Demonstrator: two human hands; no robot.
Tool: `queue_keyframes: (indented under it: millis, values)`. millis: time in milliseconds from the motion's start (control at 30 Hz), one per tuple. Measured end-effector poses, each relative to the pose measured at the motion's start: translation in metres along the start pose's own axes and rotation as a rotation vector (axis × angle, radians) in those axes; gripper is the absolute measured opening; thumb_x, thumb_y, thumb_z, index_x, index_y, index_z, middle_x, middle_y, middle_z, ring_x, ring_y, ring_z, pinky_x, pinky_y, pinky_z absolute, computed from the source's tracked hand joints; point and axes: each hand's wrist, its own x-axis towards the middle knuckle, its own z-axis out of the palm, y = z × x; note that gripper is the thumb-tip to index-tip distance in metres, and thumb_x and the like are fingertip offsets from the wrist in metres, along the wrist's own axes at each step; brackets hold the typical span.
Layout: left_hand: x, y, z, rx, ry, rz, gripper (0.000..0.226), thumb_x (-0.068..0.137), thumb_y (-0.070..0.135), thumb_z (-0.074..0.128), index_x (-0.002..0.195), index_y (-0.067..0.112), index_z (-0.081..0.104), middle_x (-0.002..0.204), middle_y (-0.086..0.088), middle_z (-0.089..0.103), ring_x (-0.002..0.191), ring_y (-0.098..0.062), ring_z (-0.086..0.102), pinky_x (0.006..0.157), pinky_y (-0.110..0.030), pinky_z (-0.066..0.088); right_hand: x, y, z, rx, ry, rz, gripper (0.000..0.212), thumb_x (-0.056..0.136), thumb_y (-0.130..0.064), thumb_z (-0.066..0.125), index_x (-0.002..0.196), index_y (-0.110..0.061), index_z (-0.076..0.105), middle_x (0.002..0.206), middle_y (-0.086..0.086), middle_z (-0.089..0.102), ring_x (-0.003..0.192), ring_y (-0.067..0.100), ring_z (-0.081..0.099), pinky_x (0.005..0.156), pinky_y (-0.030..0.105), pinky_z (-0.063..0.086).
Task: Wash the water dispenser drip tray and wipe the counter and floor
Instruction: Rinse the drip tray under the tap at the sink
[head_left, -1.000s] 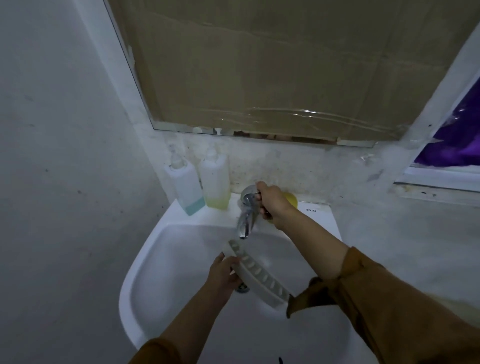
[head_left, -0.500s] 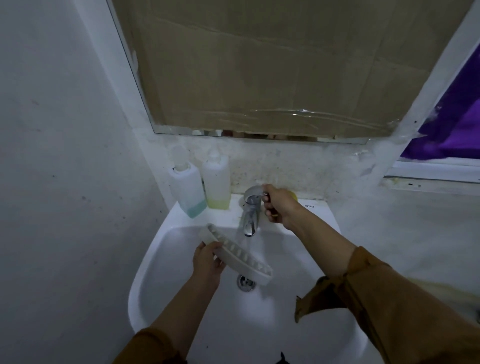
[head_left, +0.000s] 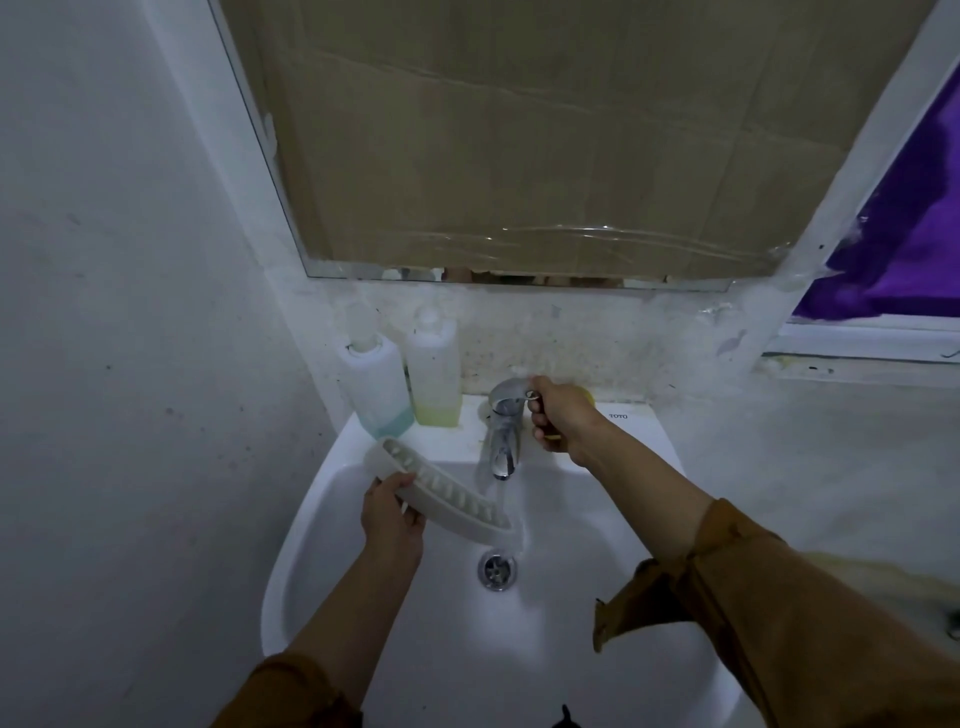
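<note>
**Step in hand:** rinsing the tray, the first part of the task. Wiping the counter and floor is judged still to come.

**Position:** The pale grey slotted plastic drip tray is held over the white ceramic washbasin, left of centre in the frame. It is tilted, with its lower right end below the spout of the chrome single-lever tap. A thin stream of water appears to fall onto that end, above the metal drain.

**Grip, left hand:** closed on the drip tray, fingers curled round its near long edge.

**Grip, right hand:** closed round the tap lever, just right of the tap body. A small yellowish item shows under the palm and cannot be identified.

**Next move (judgement):**
1. Set the flow with the lever.
2. Pass the drip tray lengthwise through the stream so that each slot is flushed.
3. Keep the left grip firm, because wet plastic is likely to slip.
</note>
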Motion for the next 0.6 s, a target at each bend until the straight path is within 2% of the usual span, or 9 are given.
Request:
queue_keyframes:
  millis: [100, 200, 367, 500, 600]
  values:
    - [0.0, -0.008, 0.003, 0.02, -0.019, -0.079, 0.024, 0.083, -0.003, 0.05, 0.101, 0.012, 0.054, 0.087, -0.003, 0.053, 0.074, -0.016, 0.053, 0.062, -0.025, 0.045, 0.001, 0.0, 0.001, -0.016, 0.003, -0.022, 0.034, 0.097, -0.03, 0.039, 0.066, -0.017, 0.044, 0.047, -0.001, 0.042, 0.046, 0.015, 0.036, 0.046, 0.02, 0.03]
    - [-0.004, -0.023, 0.007, 0.046, -0.057, -0.164, 0.029, 0.086, -0.001, 0.049, 0.111, 0.013, 0.052, 0.085, -0.006, 0.052, 0.076, -0.019, 0.053, 0.063, -0.027, 0.046, 0.003, 0.0, 0.001, -0.025, 0.003, -0.039, 0.036, 0.099, -0.029, 0.037, 0.067, -0.016, 0.044, 0.057, 0.002, 0.039, 0.047, 0.015, 0.036, 0.047, 0.021, 0.03]
    - [-0.02, -0.051, 0.014, 0.092, -0.119, -0.312, 0.03, 0.086, 0.003, 0.052, 0.116, 0.007, 0.053, 0.086, -0.01, 0.054, 0.077, -0.026, 0.055, 0.063, -0.034, 0.047, 0.001, 0.001, 0.001, -0.006, 0.008, -0.055, 0.036, 0.099, -0.028, 0.037, 0.067, -0.015, 0.045, 0.053, 0.002, 0.04, 0.047, 0.016, 0.035, 0.048, 0.023, 0.03]
    - [-0.026, -0.061, 0.019, 0.133, -0.139, -0.361, 0.032, 0.086, 0.006, 0.056, 0.118, 0.004, 0.052, 0.09, -0.012, 0.056, 0.081, -0.029, 0.056, 0.074, -0.039, 0.048, -0.001, 0.001, 0.0, -0.015, 0.015, -0.09, 0.037, 0.1, -0.027, 0.036, 0.067, -0.014, 0.046, 0.043, -0.001, 0.047, 0.047, 0.016, 0.036, 0.047, 0.023, 0.031]
    - [-0.029, -0.058, 0.018, 0.136, -0.128, -0.374, 0.028, 0.086, 0.007, 0.055, 0.114, 0.003, 0.052, 0.089, -0.012, 0.055, 0.079, -0.029, 0.056, 0.069, -0.038, 0.047, -0.001, 0.001, -0.001, -0.018, 0.018, -0.094, 0.037, 0.1, -0.026, 0.036, 0.067, -0.014, 0.046, 0.033, -0.006, 0.047, 0.048, 0.016, 0.037, 0.047, 0.023, 0.031]
